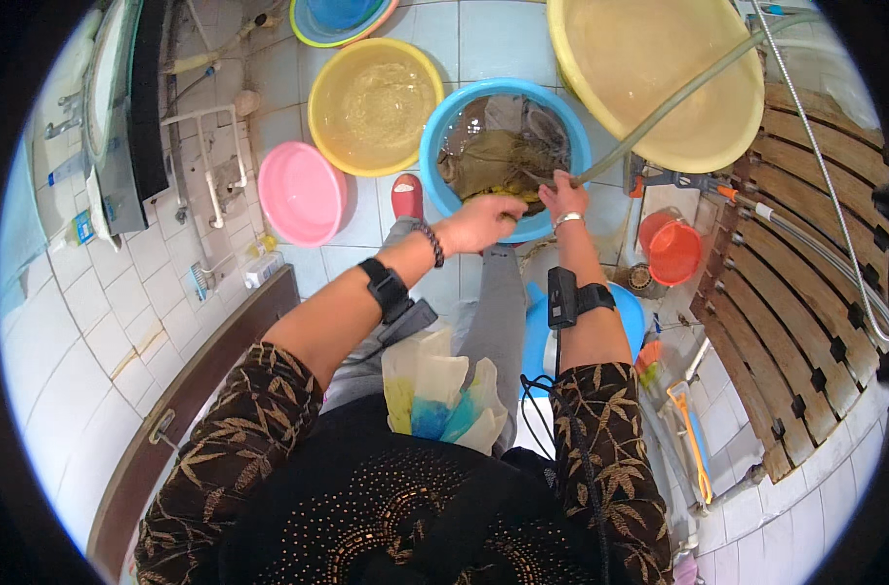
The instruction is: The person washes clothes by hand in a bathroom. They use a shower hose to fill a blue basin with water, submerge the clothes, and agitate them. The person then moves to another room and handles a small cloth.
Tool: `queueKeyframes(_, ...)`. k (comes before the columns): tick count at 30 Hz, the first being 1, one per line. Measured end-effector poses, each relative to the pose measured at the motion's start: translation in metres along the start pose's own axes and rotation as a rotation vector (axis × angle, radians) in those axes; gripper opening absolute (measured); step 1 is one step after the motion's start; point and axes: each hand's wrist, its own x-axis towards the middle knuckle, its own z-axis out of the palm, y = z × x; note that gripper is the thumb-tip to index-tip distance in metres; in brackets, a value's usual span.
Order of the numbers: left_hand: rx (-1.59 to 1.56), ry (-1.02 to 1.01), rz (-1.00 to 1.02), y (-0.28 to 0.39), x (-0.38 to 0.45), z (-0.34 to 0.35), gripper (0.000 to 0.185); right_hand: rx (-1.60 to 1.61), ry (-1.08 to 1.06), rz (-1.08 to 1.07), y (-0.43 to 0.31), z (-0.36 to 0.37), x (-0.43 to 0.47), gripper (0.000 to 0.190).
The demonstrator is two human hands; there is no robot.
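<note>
A blue plastic basin (431, 124) stands on the floor in front of me. Dark brownish cloth (492, 157) lies in water inside it, with a yellow patch near the close side. My right hand (563, 196) is over the right part of the near rim, its fingers around the end of a greenish hose (656, 128). The hose runs in from the upper right. Over the near rim, my left hand (488, 223) has its fingers curled beside the yellow patch; whether they pinch anything is hidden.
A yellow basin of water (378, 110) and a pink basin (301, 194) stand to the left. At the upper right is a large pale-yellow tub (656, 73). Wooden slats (803, 292) and a red-orange bucket (675, 252) are at the right. A blue plastic object (627, 314) is beside my right forearm.
</note>
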Motion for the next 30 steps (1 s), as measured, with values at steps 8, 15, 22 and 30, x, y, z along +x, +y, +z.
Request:
queueKeyframes(8, -0.058, 0.015, 0.098, 0.014, 0.076, -0.017, 0.053, -0.055, -0.18, 0.058, -0.007, -0.001, -0.017, 0.013)
queueKeyframes(15, -0.198, -0.105, 0.066, 0.023, 0.118, -0.014, 0.059, -0.124, -0.34, 0.086, -0.013, -0.002, -0.02, 0.024)
queueKeyframes(22, -0.234, -0.204, -0.029, 0.032, 0.138, -0.011, 0.05, -0.087, -0.237, 0.045, -0.01, -0.007, -0.015, 0.026)
queueKeyframes(30, -0.246, -0.212, 0.058, 0.02, 0.147, 0.0, 0.045, -0.103, -0.304, 0.002, -0.074, -0.081, -0.045, 0.04)
